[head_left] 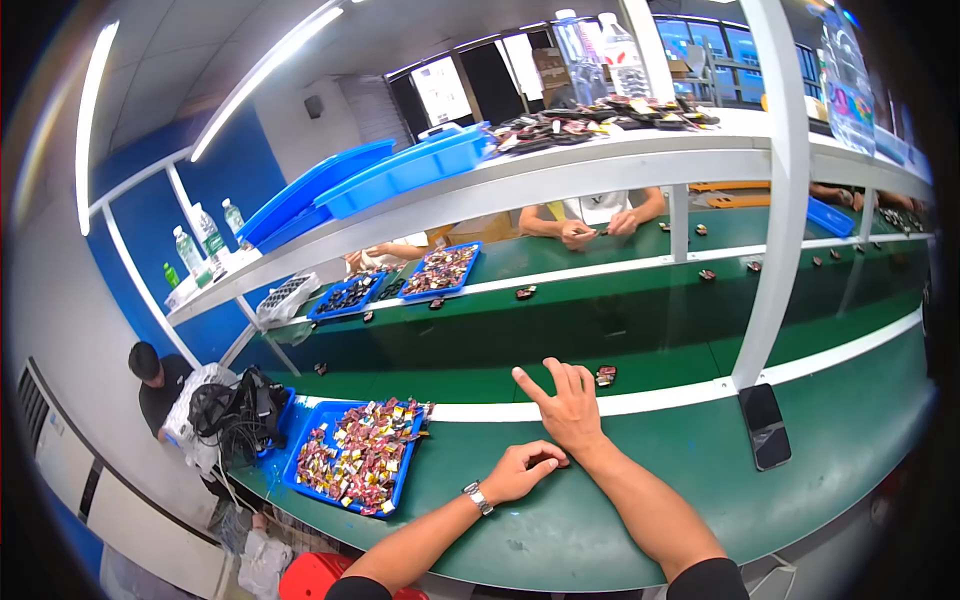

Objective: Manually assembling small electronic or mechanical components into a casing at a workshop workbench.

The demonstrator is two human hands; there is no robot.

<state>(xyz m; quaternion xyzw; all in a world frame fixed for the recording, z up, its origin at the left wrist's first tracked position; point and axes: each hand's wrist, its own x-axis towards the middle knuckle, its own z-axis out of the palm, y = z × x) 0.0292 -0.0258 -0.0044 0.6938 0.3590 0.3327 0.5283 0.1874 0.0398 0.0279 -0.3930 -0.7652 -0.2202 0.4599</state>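
Right hand [572, 408]: bare, fingers spread apart. Small dark-red component [606, 376]: just beside, between one and two o'clock. Left hand [524, 472]: bare, fingers curled; cannot tell whether clamped. Blue plastic tray [404, 472], component-filled: left hand's nine o'clock, green counter [650, 465].

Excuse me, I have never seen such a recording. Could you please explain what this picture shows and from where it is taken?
There is no robot, only a person's two bare hands. A wide camera worn on the head looks down, so straight edges look bent. On the green table are a blue tray full of small parts and, to the right, a black phone. The right hand is open near a small reddish piece, with nothing visibly held. The left hand is curled; whether it grips something is unclear.
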